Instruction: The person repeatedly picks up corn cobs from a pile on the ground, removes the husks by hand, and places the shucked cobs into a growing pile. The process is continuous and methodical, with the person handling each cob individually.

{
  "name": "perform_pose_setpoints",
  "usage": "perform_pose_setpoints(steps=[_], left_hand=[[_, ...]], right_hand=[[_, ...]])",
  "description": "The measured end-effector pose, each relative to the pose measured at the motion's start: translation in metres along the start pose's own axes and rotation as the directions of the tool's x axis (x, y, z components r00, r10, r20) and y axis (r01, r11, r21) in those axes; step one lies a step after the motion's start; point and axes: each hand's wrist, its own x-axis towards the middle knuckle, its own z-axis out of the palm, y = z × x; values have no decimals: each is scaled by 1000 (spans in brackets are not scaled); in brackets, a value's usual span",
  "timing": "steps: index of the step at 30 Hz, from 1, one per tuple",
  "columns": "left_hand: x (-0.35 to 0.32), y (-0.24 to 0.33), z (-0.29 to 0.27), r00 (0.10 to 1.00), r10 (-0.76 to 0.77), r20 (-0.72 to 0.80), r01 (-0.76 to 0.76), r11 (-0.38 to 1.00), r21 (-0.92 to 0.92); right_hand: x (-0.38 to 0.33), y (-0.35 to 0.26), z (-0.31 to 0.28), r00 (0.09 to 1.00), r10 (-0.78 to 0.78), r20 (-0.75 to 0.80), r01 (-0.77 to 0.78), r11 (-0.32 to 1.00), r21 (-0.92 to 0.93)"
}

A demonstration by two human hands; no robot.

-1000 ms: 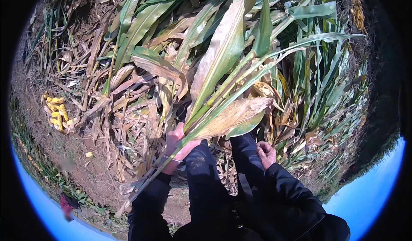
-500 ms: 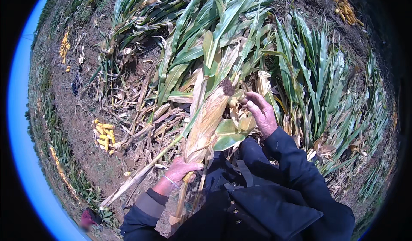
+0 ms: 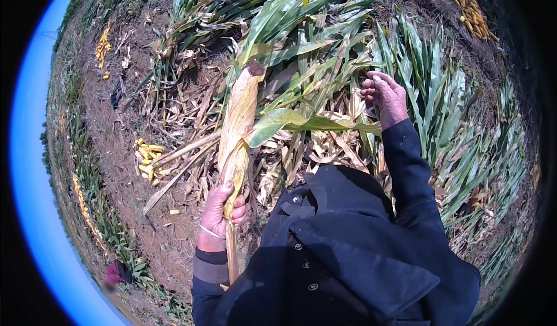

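My left hand (image 3: 222, 213) is closed round the lower end of a corn ear (image 3: 239, 108) in its dry, tan husk. The ear stands nearly upright, with a dark brown silk tuft at the top and a length of stalk below my fist. A green and yellow leaf (image 3: 301, 121) spreads rightward from the husk toward my right forearm. Away from the ear, my right hand (image 3: 385, 98) is raised over the corn leaves. Its fingers are loosely bent, and nothing shows between them.
Cut green corn stalks (image 3: 423, 88) lie in heaps ahead and to the right. Dry husks (image 3: 278, 175) litter the ground before me. Piles of bare yellow ears lie at left (image 3: 149, 159), far left (image 3: 102, 47) and far right (image 3: 473, 15). A dark red item (image 3: 118, 272) sits at lower left.
The ear has swung left and more upright in my left hand. The long stalk beside it has moved away from it. My right hand has moved right and up, away from the ear.
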Motion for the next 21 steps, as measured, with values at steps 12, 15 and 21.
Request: perform_pose_setpoints(steps=[12,15,21], left_hand=[[-41,6,-74,933,330,-145,-299,933,203],[-49,2,-93,936,334,-112,-322,940,112],[-76,-12,-101,917,380,-118,-368,923,113]], right_hand=[[-68,21,170,857,-175,484,272,953,-136],[-77,25,219,763,-270,587,400,911,-101],[-90,39,306,701,-3,713,250,937,-242]])
